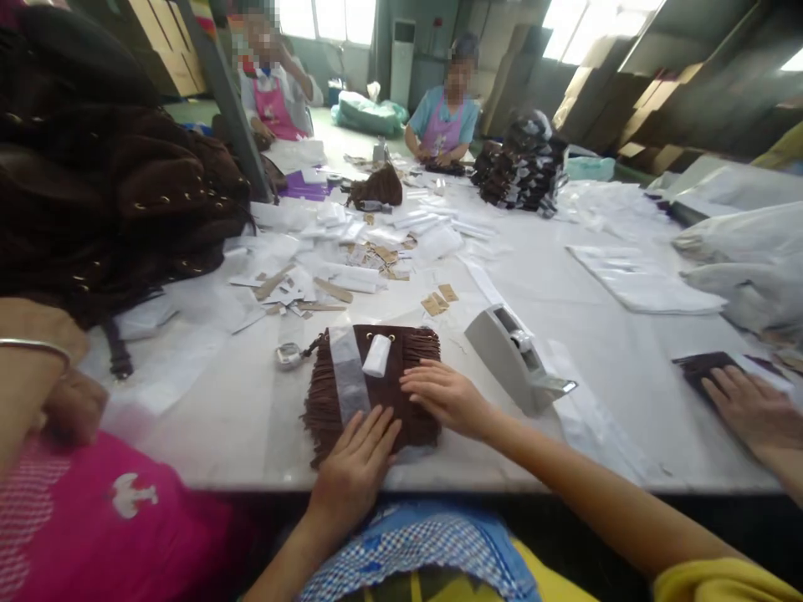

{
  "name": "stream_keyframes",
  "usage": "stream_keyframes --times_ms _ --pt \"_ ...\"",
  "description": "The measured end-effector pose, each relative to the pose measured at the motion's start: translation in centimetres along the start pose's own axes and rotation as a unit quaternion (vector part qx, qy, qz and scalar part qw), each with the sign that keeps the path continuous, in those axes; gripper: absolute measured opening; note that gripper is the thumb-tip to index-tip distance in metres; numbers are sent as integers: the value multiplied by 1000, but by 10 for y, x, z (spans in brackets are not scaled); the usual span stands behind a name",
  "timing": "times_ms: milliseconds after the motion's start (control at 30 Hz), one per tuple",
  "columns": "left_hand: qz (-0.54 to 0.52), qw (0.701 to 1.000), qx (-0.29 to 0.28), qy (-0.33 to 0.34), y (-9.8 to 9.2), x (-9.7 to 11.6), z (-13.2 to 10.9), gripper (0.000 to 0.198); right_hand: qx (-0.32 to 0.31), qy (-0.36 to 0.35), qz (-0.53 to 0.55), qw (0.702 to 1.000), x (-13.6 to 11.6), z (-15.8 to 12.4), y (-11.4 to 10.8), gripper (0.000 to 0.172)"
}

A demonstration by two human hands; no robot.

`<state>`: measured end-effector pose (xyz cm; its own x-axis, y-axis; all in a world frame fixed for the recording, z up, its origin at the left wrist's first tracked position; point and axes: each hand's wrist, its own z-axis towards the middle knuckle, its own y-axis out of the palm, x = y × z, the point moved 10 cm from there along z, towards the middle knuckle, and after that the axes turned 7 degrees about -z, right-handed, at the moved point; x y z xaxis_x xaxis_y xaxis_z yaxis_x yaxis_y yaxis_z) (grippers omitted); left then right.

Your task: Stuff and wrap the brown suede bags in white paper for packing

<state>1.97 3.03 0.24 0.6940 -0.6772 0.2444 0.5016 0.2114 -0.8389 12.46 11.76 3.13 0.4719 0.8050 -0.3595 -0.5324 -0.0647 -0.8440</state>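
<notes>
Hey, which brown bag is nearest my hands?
The fringed bag under your left hand, with a white packet on it; the others, like the left pile, lie farther off.

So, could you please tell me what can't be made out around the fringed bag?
In the head view:
Fringed bag: underside, hidden by its upper side.
Left hand: palm, hidden by the back of the hand.
Small brown cards: any print, too small to read.
Co-worker's hand at far right: rest of the arm, cut off by the picture's edge.
</notes>
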Motion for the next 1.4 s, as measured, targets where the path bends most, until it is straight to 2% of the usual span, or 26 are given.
stream_keyframes --times_ms 67,133,200,233,333,400,500,533,600,700,767,833,933,1033,1133,1200,1233,1300,1400 --pt "-11 1000 -7 -1 1 0 0 43 38 34 -14 999 15 28 -14 26" --pt "-21 1000 -14 -4 1 -1 1 43 31 88 -42 995 41 62 -17 31" --pt "-25 1000 -15 -5 1 -2 2 42 -27 120 -65 990 66 99 -5 39" --pt "-27 1000 -12 -5 0 -3 2 42 -66 107 -71 989 73 117 6 46" --pt "-31 1000 2 -2 -2 -3 3 40 -185 11 -66 980 76 160 46 70" --pt "-26 1000 7 5 -4 -2 1 41 -225 -33 -56 972 74 180 65 65" --pt "-2 1000 -12 20 0 0 -2 45 -208 -25 -53 976 83 198 71 33" --pt "10 999 -23 24 2 0 -4 47 -189 -10 -53 981 89 200 67 26" --pt "32 999 -30 30 4 0 -6 51 -147 28 -49 987 105 198 55 23" --pt "50 998 2 40 1 0 -8 49 -84 90 -29 992 127 180 32 28" --pt "48 997 29 49 -1 1 -8 44 -41 126 -16 991 134 166 15 33" --pt "39 997 44 53 -1 2 -9 42 24 148 9 989 129 157 -7 35" --pt "12 997 70 34 -4 -1 -9 41 124 124 67 982 103 156 -44 31" --pt "4 997 80 23 -7 -2 -8 39 175 97 103 974 78 161 -75 32" --pt "4 997 79 24 -8 -1 -6 35 205 97 84 970 76 163 -95 33" --pt "2 996 84 21 -9 -1 -6 34 181 82 51 979 83 166 -88 32" --pt "3 996 84 21 -8 -1 -7 34 143 75 36 986 91 169 -76 32" --pt "8 997 80 23 -4 0 -8 35 41 78 15 996 112 171 -40 34" --pt "16 997 68 25 3 0 -12 38 -87 102 3 991 148 164 16 30"
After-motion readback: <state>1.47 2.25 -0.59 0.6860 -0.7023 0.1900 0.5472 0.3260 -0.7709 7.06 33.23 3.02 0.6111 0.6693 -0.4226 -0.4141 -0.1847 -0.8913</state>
